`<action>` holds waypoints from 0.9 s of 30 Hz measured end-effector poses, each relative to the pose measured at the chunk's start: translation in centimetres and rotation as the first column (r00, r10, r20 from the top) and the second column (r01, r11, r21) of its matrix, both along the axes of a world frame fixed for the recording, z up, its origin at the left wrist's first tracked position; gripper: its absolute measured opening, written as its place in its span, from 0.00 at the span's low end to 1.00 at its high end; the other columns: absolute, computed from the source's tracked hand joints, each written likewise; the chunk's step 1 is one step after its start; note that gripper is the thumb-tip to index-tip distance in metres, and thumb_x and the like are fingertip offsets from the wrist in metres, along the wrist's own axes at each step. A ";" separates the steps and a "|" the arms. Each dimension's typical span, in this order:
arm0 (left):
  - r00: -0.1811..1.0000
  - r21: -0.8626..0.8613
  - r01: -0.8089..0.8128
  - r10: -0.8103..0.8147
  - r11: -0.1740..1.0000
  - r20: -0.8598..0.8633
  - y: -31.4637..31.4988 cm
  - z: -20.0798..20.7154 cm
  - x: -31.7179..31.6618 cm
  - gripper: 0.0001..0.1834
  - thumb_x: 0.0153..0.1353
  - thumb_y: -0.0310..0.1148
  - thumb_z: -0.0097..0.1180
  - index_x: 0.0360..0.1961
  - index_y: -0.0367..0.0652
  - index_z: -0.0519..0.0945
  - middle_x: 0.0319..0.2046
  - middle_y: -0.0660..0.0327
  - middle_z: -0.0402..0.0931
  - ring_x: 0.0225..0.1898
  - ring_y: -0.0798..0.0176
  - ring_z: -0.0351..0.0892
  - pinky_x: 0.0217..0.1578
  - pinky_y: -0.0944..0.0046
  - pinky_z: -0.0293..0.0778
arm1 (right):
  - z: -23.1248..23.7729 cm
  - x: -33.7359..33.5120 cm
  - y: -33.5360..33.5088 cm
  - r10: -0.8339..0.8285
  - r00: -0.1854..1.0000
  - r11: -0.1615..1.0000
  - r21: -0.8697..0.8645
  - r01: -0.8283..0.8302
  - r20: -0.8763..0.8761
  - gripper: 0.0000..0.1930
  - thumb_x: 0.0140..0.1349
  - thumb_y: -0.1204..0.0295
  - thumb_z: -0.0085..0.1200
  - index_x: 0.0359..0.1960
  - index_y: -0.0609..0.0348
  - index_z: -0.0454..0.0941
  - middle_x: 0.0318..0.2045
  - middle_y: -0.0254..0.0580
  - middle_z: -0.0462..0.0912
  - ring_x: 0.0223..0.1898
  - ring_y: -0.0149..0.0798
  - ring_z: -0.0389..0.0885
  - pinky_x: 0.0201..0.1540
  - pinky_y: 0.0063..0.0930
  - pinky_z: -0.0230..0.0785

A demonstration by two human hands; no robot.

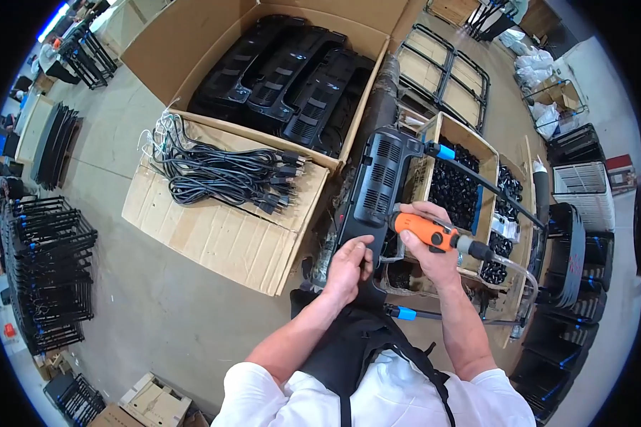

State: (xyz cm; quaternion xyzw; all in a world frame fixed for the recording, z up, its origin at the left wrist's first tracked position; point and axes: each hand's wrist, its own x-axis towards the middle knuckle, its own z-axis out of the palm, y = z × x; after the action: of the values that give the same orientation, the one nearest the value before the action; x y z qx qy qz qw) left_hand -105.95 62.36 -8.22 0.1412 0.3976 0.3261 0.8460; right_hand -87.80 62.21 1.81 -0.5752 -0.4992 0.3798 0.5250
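Note:
My right hand (432, 242) is wrapped round an orange powered screwdriver (426, 232), from whose rear end a clear hose runs off to the right. The tool's front end points left, at a black vented plastic cover (379, 186) lying lengthwise in front of me. Over the near part of this cover, my left hand (349, 267) is closed with its fingertips pressed together; whatever they pinch, if anything, is hidden. A black tubular frame (491, 186) with blue pieces (441, 151) joins the cover on its right side.
A large open carton (342, 146) holds several black plastic covers (281, 71). Bundled black power cables (224, 171) lie on its cardboard flap (214, 245). Wooden bins (488, 153) of small black parts (452, 181) stand at right. Stacked black frames (46, 267) stand far left.

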 end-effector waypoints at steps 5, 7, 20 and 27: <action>0.996 0.001 -0.083 0.083 0.997 0.025 2.1 -0.4 -2.7 0.15 0.83 0.38 0.44 0.55 0.40 0.78 0.33 0.68 0.76 0.28 0.74 0.74 0.26 0.72 0.68 | 0.1 -2.2 4.0 0.046 0.998 0.996 -0.080 -0.043 0.040 0.26 0.64 0.80 0.67 0.63 0.61 0.74 0.56 0.47 0.85 0.56 0.36 0.84 0.64 0.34 0.77; 0.999 -0.004 -0.041 0.041 0.999 0.029 1.9 0.0 -3.0 0.14 0.83 0.37 0.43 0.55 0.40 0.77 0.34 0.66 0.77 0.29 0.73 0.75 0.27 0.72 0.71 | 0.1 -2.8 4.9 0.055 0.998 0.993 -0.106 -0.051 0.032 0.26 0.63 0.79 0.68 0.63 0.61 0.75 0.56 0.47 0.85 0.57 0.36 0.84 0.64 0.34 0.78; 0.972 -0.001 0.096 -0.093 0.995 0.214 -1.1 -2.5 -1.8 0.14 0.84 0.36 0.43 0.57 0.39 0.76 0.41 0.61 0.81 0.37 0.69 0.81 0.35 0.69 0.77 | 0.3 -4.3 7.4 0.198 0.938 0.966 -0.218 -0.139 0.283 0.24 0.64 0.75 0.69 0.61 0.58 0.78 0.53 0.44 0.87 0.53 0.36 0.86 0.59 0.32 0.79; 0.979 0.041 0.152 -0.156 0.988 0.129 -1.1 -2.7 -2.4 0.14 0.84 0.39 0.44 0.54 0.40 0.78 0.32 0.65 0.79 0.26 0.72 0.77 0.25 0.71 0.71 | -0.2 -3.7 7.2 0.249 0.941 0.951 -0.241 -0.193 0.229 0.19 0.62 0.80 0.68 0.54 0.60 0.79 0.56 0.47 0.86 0.55 0.37 0.85 0.62 0.35 0.77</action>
State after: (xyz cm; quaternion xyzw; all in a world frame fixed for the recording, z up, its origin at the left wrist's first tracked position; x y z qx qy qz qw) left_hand -108.30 61.25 -10.90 0.1629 0.3236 0.2745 0.8907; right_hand -91.51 69.43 1.61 -0.6126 -0.5807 0.4109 0.3445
